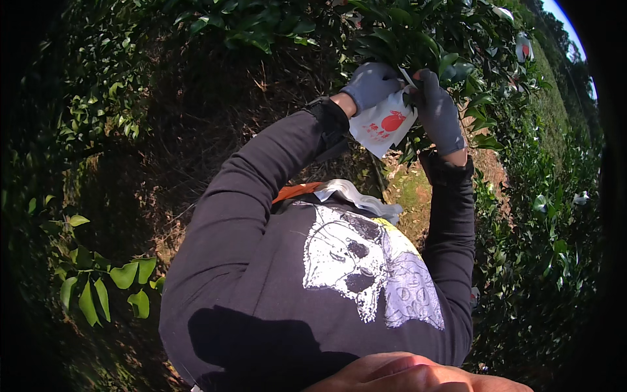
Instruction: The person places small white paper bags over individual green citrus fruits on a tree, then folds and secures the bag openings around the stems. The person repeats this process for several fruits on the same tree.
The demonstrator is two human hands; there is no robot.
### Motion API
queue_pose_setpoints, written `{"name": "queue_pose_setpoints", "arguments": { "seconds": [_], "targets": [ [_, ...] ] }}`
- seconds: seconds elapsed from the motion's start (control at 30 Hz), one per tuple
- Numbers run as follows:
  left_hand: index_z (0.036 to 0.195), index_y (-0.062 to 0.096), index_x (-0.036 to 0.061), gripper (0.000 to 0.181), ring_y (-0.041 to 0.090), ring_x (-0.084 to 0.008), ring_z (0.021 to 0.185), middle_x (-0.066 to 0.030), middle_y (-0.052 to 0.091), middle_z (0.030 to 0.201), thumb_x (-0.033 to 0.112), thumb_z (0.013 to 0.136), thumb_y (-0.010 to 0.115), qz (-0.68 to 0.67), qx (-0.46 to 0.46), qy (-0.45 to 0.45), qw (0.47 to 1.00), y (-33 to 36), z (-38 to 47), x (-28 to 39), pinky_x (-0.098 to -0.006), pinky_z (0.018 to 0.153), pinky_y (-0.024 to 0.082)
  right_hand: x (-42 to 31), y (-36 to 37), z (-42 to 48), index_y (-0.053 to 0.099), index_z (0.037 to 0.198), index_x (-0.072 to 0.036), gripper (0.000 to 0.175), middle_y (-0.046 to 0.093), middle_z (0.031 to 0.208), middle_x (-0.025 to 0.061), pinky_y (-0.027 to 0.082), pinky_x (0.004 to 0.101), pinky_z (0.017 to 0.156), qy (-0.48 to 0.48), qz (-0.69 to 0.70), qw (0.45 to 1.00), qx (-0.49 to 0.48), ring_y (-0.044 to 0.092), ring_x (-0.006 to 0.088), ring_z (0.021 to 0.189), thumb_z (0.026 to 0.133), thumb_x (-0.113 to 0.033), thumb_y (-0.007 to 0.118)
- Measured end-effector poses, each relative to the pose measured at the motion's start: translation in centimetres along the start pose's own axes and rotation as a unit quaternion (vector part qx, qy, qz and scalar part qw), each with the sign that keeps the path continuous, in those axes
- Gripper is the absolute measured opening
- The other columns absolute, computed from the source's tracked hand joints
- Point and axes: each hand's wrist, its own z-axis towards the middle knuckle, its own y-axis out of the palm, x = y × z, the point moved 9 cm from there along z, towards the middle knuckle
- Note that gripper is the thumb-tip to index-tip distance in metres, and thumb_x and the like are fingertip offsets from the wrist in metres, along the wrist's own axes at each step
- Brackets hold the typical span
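Observation:
A white paper fruit bag (379, 128) with a red fruit print and red writing hangs tilted between my hands, up against the leaves. My left hand (373, 88), in a grey glove, pinches its top edge from the left. On the other side my right hand (437, 111), gloved the same way with bare skin at a fingertip, grips the top near a raised paper strip (407, 78). Leaves partly cover the bag's mouth, so whatever is inside it cannot be seen.
A leafy bush (401, 29) rises around and above my hands. Other white bags (524, 47) hang in its foliage. A stack of white paper bags (360, 196) sits at my waist beside an orange cloth-like item (296, 191). Leafy branches (105, 284) reach in at left, over dry twigs (196, 112).

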Motion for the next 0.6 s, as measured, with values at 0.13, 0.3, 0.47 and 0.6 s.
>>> {"name": "queue_pose_setpoints", "arguments": {
  "seconds": [0.13,0.3,0.47,0.6],
  "targets": [
    [0.088,0.073,0.0046,0.029,0.066,-0.0326,0.081,-0.017,0.069,0.085,0.032,0.078,0.069,-0.03,0.004,-0.004,1.0,-0.3,0.1,-0.3,-0.0395,0.072,0.051,0.1,-0.5,-0.9,0.063,0.097,-0.008,0.012,0.066,0.087,0.016,0.052,0.0385,0.063,-0.026,0.01,1.0,0.005,0.066,0.0327,0.076,0.086,-0.006,0.066],
    [0.089,0.073,0.0052,0.026,0.066,-0.0312,0.078,-0.0163,0.068,0.083,0.029,0.08,0.068,-0.017,-0.007,0.0,1.0,0.4,0.2,-0.8,-0.0377,0.07,0.051,1.4,-0.7,-1.0,0.07,0.09,-0.009,0.01,0.064,0.085,0.0145,0.052,0.0376,0.065,0.004,0.037,0.999,0.005,0.065,0.0339,0.077,0.082,-0.003,0.069],
    [0.087,0.073,0.0069,0.026,0.066,-0.0341,0.079,-0.0173,0.069,0.084,0.031,0.077,0.068,0.01,0.054,0.041,0.998,0.5,0.0,-1.4,-0.0411,0.071,0.051,-0.8,-0.1,-1.7,0.07,0.106,-0.01,0.024,0.066,0.083,0.0138,0.052,0.0356,0.066,-0.076,-0.021,0.997,-0.024,0.066,0.0298,0.075,0.085,-0.001,0.066],
    [0.084,0.074,0.0089,0.026,0.066,-0.0364,0.08,-0.017,0.069,0.083,0.034,0.076,0.068,0.113,0.087,0.062,0.988,1.0,-0.4,-0.9,-0.0438,0.07,0.052,-2.2,-0.1,-1.6,0.067,0.12,-0.012,0.039,0.067,0.081,0.0141,0.052,0.0335,0.066,-0.117,0.017,0.993,0.019,0.067,0.0271,0.074,0.084,0.003,0.064]
  ]
}}
